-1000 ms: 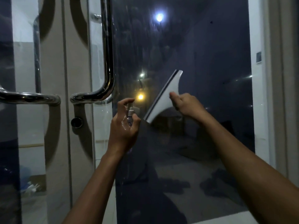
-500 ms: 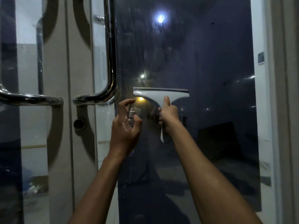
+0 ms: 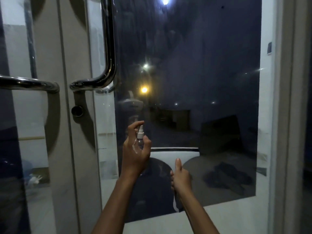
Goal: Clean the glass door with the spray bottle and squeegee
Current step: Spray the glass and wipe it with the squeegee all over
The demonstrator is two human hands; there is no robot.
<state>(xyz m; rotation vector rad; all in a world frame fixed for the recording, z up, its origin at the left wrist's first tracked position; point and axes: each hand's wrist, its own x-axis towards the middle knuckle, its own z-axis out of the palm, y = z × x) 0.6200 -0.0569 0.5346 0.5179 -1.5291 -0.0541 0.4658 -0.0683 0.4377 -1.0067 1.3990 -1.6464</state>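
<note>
**Squeegee level on glass, low in the pane**

My right hand (image 3: 181, 179) is wrapped round the squeegee (image 3: 174, 153) handle, thumb up along it. The blade's long axis runs horizontal, rubber edge on top and apparently against the glass (image 3: 211, 65), just above the fist. My left hand (image 3: 135, 153) pinches the bottle (image 3: 139, 137), index finger curled over the white nozzle, which faces the pane. It's touching or just shy of the blade's left end; can't tell which.

Right hand owns the next move, imo. Room-wise, there's a short stretch of dark glass below the blade before the white bottom band, plenty of pane above and to the right up to the frame (image 3: 287, 115). Left is tight: bottle hand first, then the door edge w/ the chrome handle (image 3: 108, 56) higher up. A sideways pull left would bump the bottle hand, so down or right looks freer.
</note>
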